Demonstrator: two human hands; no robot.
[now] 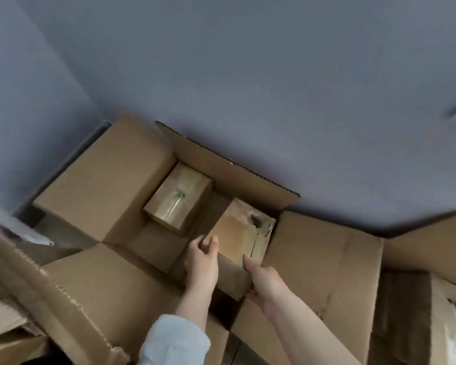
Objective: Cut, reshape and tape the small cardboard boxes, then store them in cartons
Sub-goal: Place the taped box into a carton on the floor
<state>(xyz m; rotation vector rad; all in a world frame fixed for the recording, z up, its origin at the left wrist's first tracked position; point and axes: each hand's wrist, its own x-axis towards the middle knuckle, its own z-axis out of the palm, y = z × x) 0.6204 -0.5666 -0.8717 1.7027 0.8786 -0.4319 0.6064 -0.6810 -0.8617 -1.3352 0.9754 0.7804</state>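
Note:
A small taped cardboard box (238, 235) sits inside a large open carton (229, 167), against its right side. My left hand (202, 262) grips the box's near left corner, with the thumb on top. My right hand (265, 281) holds its near right corner, thumb up along the edge and fingers round the front face. A second small taped box (178, 197) lies deeper in the carton, to the left, apart from the first.
The carton's flaps spread out: left (103, 180), near (95, 291) and right (324, 259). More cartons stand at the far right (429, 312) and lower left (8, 325). A grey wall (248, 75) rises behind.

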